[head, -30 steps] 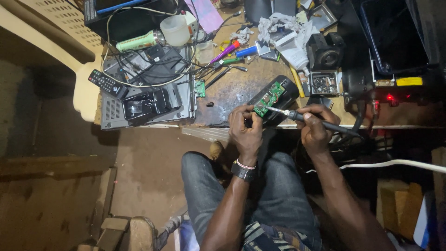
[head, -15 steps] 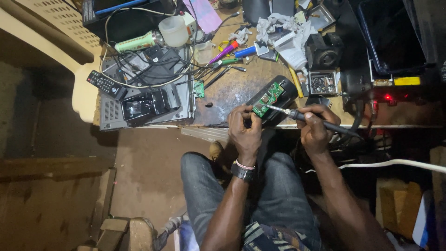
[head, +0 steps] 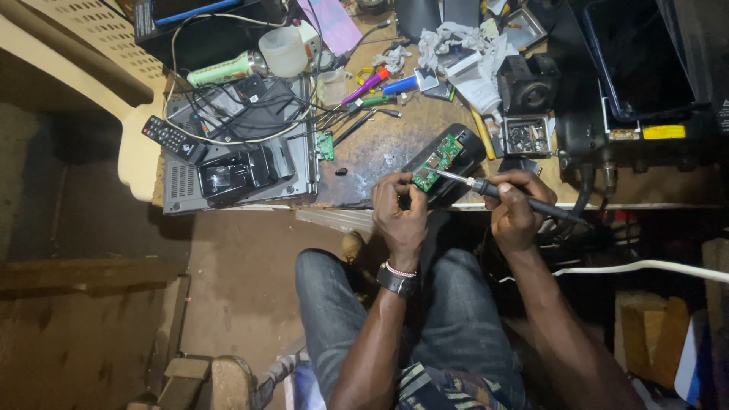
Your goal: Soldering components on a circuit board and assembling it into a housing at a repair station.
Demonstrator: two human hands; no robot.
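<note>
The left hand (head: 400, 209) is closed around the near end of a black casing (head: 453, 163) that carries a green circuit board (head: 438, 161), pinning both at the front edge of the desk (head: 380, 152). The right hand (head: 515, 205) is wrapped around the handle of a soldering iron (head: 493, 190), held like a pen, with the thin metal tip reaching leftward onto the near end of the board, just beside the left fingertips. The board sits directly ahead of both hands, tilted diagonally with its far end toward the middle of the desk. Judged from its build, the board is light, stiff and fragile; it is best held by its edges or through the casing, clear of the small parts on its face. The casing looks like smooth, rigid plastic and may slide under pressure, so a firm grip at the near end suits it. The iron should be held only on its handle. Toward the left edge of the desk lie a grey player (head: 235, 163), a black remote control (head: 174, 138) and tangled cables (head: 228, 106). Coloured screwdrivers (head: 372, 82) lie toward the back edge. A small box of parts (head: 527, 137) stands just right of the casing.
</note>
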